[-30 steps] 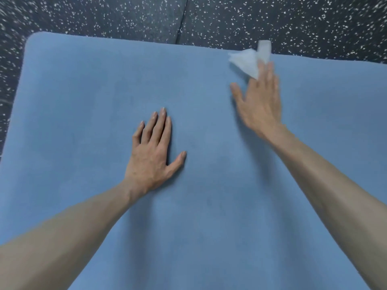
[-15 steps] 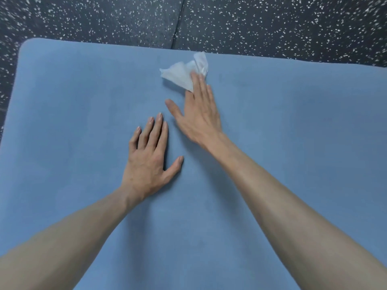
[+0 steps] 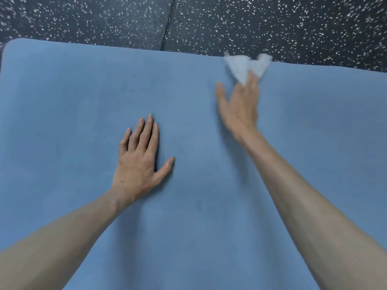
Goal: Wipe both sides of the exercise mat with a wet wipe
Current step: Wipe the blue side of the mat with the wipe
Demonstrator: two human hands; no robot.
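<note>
Right hand: blurred, fingers straight, pressing wet wipe under fingertips. Left hand: flat on mat, holding nothing.

No readable text, label or number anywhere.

Left hand flat mid-mat; wipe under right hand at far edge

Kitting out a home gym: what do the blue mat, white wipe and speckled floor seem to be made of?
Exercise mat: probably foam or rubber, matte and faintly suede-like; no shine, rounded corner. Wet wipe: apparently thin non-woven fabric, white, crumpled, slightly see-through, though blurred. Floor: likely rubber tiles, black with white flecks, one seam showing.
</note>
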